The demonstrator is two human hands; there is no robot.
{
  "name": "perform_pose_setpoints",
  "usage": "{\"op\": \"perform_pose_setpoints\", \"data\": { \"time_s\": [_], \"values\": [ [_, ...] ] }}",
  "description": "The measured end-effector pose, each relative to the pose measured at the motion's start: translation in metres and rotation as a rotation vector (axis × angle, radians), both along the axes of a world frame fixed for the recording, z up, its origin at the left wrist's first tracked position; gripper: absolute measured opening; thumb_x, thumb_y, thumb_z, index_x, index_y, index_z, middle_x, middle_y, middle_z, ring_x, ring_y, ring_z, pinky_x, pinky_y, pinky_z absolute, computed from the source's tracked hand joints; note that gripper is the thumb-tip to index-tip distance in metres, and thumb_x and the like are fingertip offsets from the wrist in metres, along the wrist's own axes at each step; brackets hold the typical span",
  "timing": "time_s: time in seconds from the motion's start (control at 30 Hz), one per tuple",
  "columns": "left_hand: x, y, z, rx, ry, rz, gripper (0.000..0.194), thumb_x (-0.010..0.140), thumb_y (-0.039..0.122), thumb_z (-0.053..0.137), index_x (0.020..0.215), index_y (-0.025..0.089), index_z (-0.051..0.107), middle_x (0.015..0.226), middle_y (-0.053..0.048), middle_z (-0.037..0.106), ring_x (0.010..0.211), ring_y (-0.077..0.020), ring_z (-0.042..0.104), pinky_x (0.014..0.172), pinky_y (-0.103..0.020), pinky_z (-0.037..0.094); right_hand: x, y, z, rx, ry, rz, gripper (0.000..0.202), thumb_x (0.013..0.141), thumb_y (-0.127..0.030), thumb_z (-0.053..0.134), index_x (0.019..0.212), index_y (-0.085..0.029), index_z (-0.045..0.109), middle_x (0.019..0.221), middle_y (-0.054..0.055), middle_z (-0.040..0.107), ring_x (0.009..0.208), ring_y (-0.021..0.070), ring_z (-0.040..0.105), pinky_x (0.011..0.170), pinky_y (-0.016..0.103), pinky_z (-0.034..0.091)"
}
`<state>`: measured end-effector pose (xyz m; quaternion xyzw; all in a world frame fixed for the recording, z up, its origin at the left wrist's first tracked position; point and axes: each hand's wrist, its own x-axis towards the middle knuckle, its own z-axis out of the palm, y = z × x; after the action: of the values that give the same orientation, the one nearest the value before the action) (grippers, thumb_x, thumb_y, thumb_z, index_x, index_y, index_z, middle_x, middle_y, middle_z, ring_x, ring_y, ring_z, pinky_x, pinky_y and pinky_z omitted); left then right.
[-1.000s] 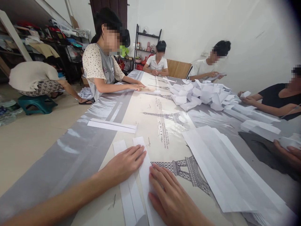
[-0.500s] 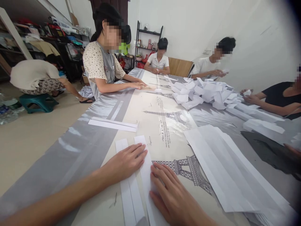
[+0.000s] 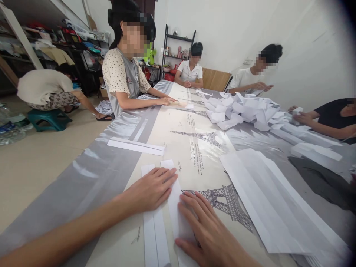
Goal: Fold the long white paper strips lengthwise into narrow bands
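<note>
My left hand (image 3: pixel 155 187) lies palm down, its fingers flat across the upper part of a narrow folded paper strip (image 3: pixel 174 196). Lower down, my right hand (image 3: pixel 204 226) rests on the same strip's right side, fingers stretched and thumb apart. Under my left wrist runs another white paper strip (image 3: pixel 155 233) with a crease along its length. Farther up lies a folded paper strip (image 3: pixel 136 145), set crosswise. A stack of white paper sheets (image 3: pixel 267 200) is right of my right hand.
A patterned tablecloth (image 3: pixel 116 193) covers the table. White folded papers (image 3: pixel 241 109) are heaped at the far right, beside a dark sheet (image 3: pixel 319 178). One person (image 3: pixel 125 74) works at the left edge; others sit around the far and right sides. Someone crouches on a green stool (image 3: pixel 50 118).
The view has shifted slightly, moving the scene a little rightward. My right thumb has slid lower along the strip, away from the fingers. My left hand stays on the strip.
</note>
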<state>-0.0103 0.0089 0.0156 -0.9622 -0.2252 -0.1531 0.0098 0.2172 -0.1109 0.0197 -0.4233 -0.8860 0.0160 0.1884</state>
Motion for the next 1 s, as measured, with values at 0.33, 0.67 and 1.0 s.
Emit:
{"op": "perform_pose_setpoints", "data": {
  "time_s": [0.33, 0.67, 1.0],
  "values": [
    [-0.004, 0.006, -0.001, 0.083, -0.022, -0.047, 0.045, 0.105, 0.050, 0.048, 0.127, 0.012, 0.059, 0.111, -0.014, 0.065, 0.106, -0.0308, 0.058, 0.094, -0.045, 0.046, 0.045, 0.023, 0.009, -0.053, -0.136, 0.024, 0.043, 0.097, -0.032, 0.068, 0.138, -0.024, 0.059, 0.146, 0.007, 0.061, 0.150, 0.0320, 0.038, 0.118, 0.062, 0.039],
    [-0.006, 0.007, 0.003, 0.088, -0.092, -0.224, 0.027, 0.109, 0.035, 0.048, 0.101, 0.016, 0.065, 0.096, -0.007, 0.063, 0.084, -0.0186, 0.057, 0.076, -0.032, 0.048, 0.062, 0.036, 0.009, -0.091, 0.046, -0.026, 0.021, 0.106, -0.025, 0.052, 0.108, -0.024, 0.073, 0.118, 0.008, 0.068, 0.092, 0.0208, 0.065, 0.076, 0.038, 0.060],
    [-0.012, 0.003, 0.014, -0.135, -0.184, -0.163, 0.029, 0.111, 0.024, 0.042, 0.098, 0.016, 0.067, 0.095, -0.004, 0.070, 0.088, -0.0161, 0.063, 0.077, -0.028, 0.049, 0.062, 0.034, 0.014, -0.187, 0.093, -0.072, 0.027, 0.109, -0.020, 0.041, 0.105, -0.022, 0.068, 0.107, 0.008, 0.070, 0.096, 0.0214, 0.067, 0.081, 0.036, 0.060]
  ]
}}
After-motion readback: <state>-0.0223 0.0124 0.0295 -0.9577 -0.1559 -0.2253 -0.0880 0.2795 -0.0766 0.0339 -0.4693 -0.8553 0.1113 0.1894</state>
